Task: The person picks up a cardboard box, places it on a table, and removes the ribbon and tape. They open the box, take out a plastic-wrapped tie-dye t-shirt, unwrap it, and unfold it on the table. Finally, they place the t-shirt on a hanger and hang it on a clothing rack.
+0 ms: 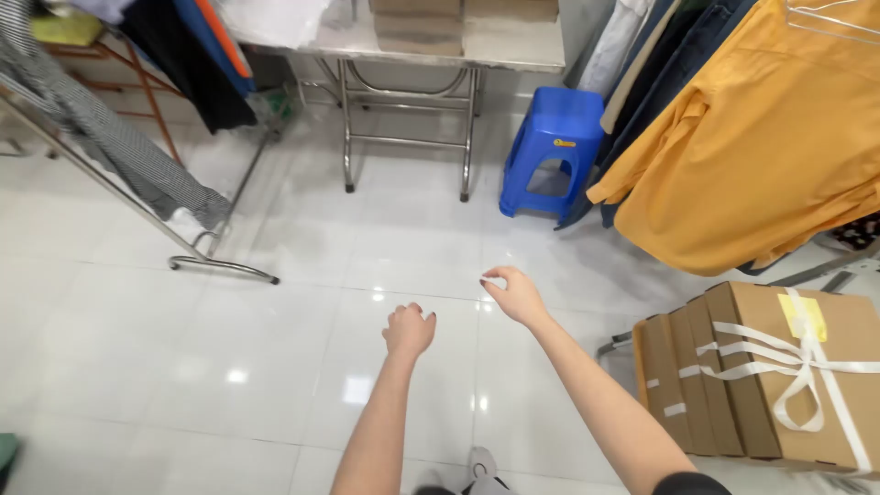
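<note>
Above the white tiled floor (183, 367), head view: the left hand (409, 330) is loosely curled and empty; the right hand (515, 293) is pinched on something small and pale, not identifiable. Nearest lie tied cardboard boxes (770, 385) at the right edge; a steady pinch is advised.

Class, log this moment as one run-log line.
left hand: loosely closed, empty | right hand: fingers pinched, nothing visible | below: white tiled floor | nearest: blue stool

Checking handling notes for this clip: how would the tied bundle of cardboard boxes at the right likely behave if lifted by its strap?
The cardboard box bundle looks stiff and probably heavy. The white strap ties several boxes together, so they would likely lift together, perhaps tilting. Neither the left hand nor the right hand touches it.
</note>
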